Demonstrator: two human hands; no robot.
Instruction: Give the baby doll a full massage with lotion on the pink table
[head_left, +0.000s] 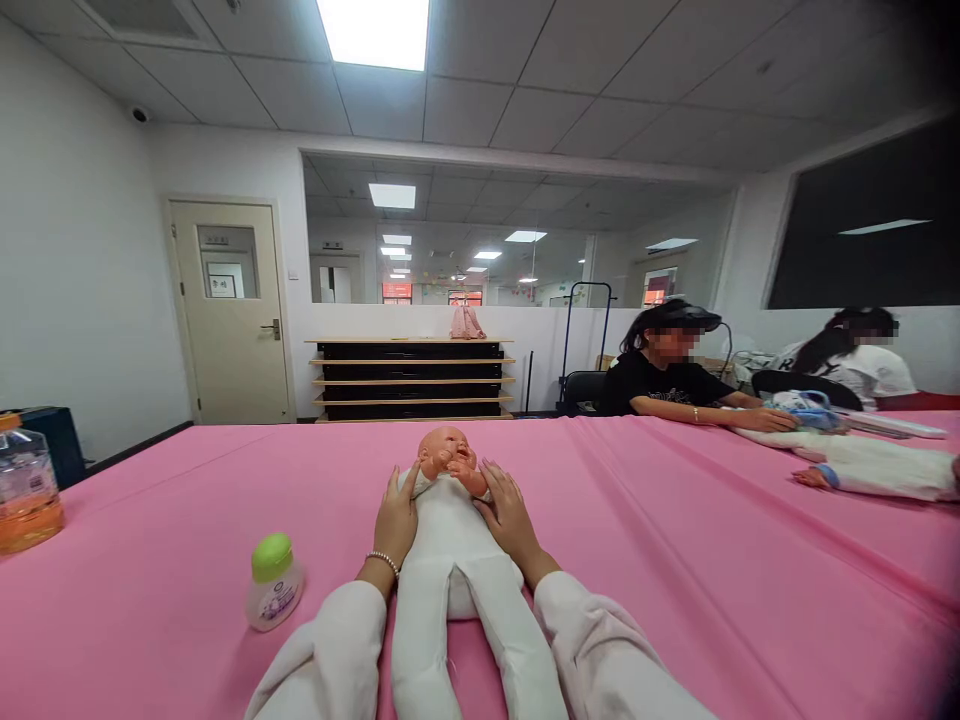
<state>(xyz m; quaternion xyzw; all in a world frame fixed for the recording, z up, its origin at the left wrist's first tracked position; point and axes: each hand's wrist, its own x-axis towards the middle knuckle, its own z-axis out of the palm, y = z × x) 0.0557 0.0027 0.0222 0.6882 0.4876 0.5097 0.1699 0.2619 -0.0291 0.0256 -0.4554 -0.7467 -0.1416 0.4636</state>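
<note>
A baby doll (459, 520) lies on its back on the pink-covered table, its head away from me. It has a white cloth body and legs, and a bare plastic head and hands. My left hand (396, 515), with a beaded bracelet at the wrist, holds the doll's upper body at its left-side edge, around the arm. On the other side, my right hand (511, 512) grips the opposite arm, thumb on the chest and fingers along the outside. A small bottle with a green cap (274, 582) stands to the left of my left forearm.
A large bottle of orange liquid (28, 490) stands at the far left. Pink cloth (645, 600) covers the table. Across at the right, a person in a black shirt (667, 375) handles another white-clothed doll (885, 465). Another person (855, 355) sits behind.
</note>
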